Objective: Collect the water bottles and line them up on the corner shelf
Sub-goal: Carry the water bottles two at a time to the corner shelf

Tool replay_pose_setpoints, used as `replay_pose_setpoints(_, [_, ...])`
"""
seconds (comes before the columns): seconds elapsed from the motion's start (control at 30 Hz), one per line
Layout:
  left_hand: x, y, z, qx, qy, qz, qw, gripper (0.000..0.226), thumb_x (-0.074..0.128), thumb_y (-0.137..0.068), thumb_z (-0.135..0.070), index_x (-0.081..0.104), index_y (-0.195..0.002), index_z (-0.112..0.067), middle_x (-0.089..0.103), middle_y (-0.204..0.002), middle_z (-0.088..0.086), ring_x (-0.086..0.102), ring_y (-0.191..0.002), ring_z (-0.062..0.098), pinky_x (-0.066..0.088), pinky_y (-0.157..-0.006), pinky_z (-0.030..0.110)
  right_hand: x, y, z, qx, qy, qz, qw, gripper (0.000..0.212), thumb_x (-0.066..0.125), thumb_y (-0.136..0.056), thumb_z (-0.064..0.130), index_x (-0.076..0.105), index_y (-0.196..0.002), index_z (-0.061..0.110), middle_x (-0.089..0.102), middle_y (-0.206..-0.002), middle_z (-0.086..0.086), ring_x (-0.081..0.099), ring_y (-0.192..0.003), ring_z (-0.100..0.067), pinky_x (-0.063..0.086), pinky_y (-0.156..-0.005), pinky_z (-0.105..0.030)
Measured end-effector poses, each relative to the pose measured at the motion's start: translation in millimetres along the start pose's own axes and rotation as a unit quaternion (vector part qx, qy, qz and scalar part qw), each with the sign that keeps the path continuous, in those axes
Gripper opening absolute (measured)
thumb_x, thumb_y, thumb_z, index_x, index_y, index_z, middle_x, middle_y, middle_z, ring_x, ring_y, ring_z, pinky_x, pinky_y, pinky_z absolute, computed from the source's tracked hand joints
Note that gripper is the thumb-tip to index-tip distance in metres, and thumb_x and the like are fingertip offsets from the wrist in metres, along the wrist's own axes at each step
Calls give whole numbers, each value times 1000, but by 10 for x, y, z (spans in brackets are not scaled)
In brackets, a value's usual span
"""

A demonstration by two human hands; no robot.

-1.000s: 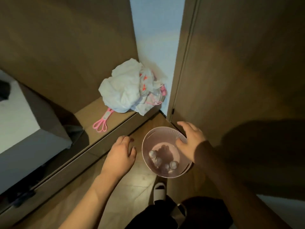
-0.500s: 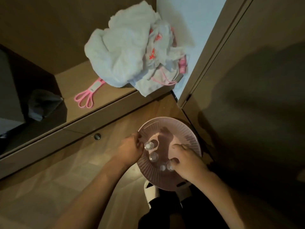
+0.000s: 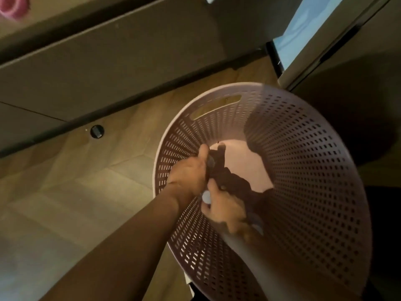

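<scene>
Head view, bottle cap (image 3: 206, 197) between right-hand fingers (image 3: 213, 187)

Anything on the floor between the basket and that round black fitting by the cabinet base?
No. In the head view, the stretch from the basket to the black fitting is bare wooden floor.

Dim light. A wood-pattern floor (image 3: 71, 192) runs up to a dark plinth (image 3: 104, 61) on the far left, with a round black stop (image 3: 97, 131) beside it. A pale wall (image 3: 303, 25) shows far right by a door (image 3: 347, 61).
</scene>
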State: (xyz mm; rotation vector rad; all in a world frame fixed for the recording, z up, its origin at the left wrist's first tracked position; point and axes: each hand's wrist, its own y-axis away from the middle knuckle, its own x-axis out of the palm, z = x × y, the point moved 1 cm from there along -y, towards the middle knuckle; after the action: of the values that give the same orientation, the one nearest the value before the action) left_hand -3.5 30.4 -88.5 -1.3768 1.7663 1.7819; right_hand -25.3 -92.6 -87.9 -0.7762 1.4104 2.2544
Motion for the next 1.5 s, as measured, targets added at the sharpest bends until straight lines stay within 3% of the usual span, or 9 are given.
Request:
replay_pose_setpoints(0.2, [-517, 349, -57, 15, -14, 19, 1000, 54, 56, -92, -24, 31, -140, -22, 68, -111, 12, 66, -99, 34, 51, -82, 42, -652, 475, -102, 36, 8, 3, 999, 49, 55, -93, 40, 35, -136, 27, 64, -121, -2, 61, -114, -23, 44, -94, -34])
replay_pose_setpoints(0.37, [-1598, 1236, -304, -3, 36, -18, 999, 53, 59, -89, -29, 37, -137, -22, 67, -110, 11, 66, -98, 32, 54, -81, 39, -1724, 1438, 32, 32, 20, -48, 998, 44, 55, -89, 44, 40, -127, 27, 69, -110, 1, 64, -106, -23, 48, -91, -34])
replay_pose_setpoints(0.5, [-2674, 2323, -532, -21, 113, -60, 992, 42, 57, -91, -37, 44, -129, -23, 66, -106, 6, 65, -93, 28, 53, -73, 35, -2809, 2471, 368, -5, 49, -86, 995, 43, 56, -92, 45, 40, -129, 31, 66, -109, 6, 64, -103, -17, 39, -71, -24])
replay_pose_setpoints(0.7, [-4036, 4078, -847, -43, 131, -228, 964, 27, 57, -86, -49, 49, -101, -27, 67, -80, 1, 65, -72, 27, 54, -62, 37, -4106, 3826, 954, -97, 23, -133, 986, 25, 64, -86, 40, 44, -97, 31, 62, -87, 7, 64, -84, -17, 49, -69, -29])
replay_pose_setpoints(0.83, [-4548, 5009, -827, -86, 197, -365, 906, 30, 62, -83, -49, 56, -96, -23, 67, -78, -3, 65, -71, 21, 56, -62, 36, -4541, 4387, 1452, -161, 19, -187, 969, 24, 64, -83, 44, 46, -90, 29, 61, -80, 5, 59, -74, -18, 48, -60, -30])
replay_pose_setpoints(1.0, [-4730, 5821, -523, -133, 307, -453, 826, 29, 68, -79, -46, 60, -97, -24, 65, -81, -11, 65, -74, 9, 60, -66, 39, -4603, 4826, 2330, -249, 69, -211, 943, 24, 62, -78, 45, 52, -91, 28, 65, -82, 1, 61, -77, -26, 53, -69, -38])
replay_pose_setpoints(1.27, [-4498, 7025, 679, -206, 392, -540, 715, 22, 75, -76, -38, 60, -85, -25, 64, -76, -13, 62, -70, 6, 58, -62, 32, -3949, 5273, 4111, -372, 109, -159, 908, 23, 69, -76, 43, 55, -88, 28, 60, -78, 9, 52, -66, -6, 32, -51, -19])
replay_pose_setpoints(1.4, [-4339, 7701, 1425, -223, 387, -570, 689, 23, 75, -72, -39, 59, -82, -25, 63, -72, -13, 60, -68, 3, 44, -54, 17, -3374, 5407, 5048, -417, 147, -115, 890, 25, 66, -74, 47, 53, -86, 30, 63, -80, 10, 57, -70, -9, 45, -54, -27])
replay_pose_setpoints(1.5, [-4198, 8209, 1987, -252, 375, -592, 667, 24, 78, -72, -37, 59, -82, -25, 62, -73, -14, 60, -73, 1, 45, -55, 18, -2916, 5563, 5730, -459, 162, -88, 869, 25, 65, -74, 48, 54, -88, 31, 64, -82, 12, 61, -70, -12, 52, -58, -29])
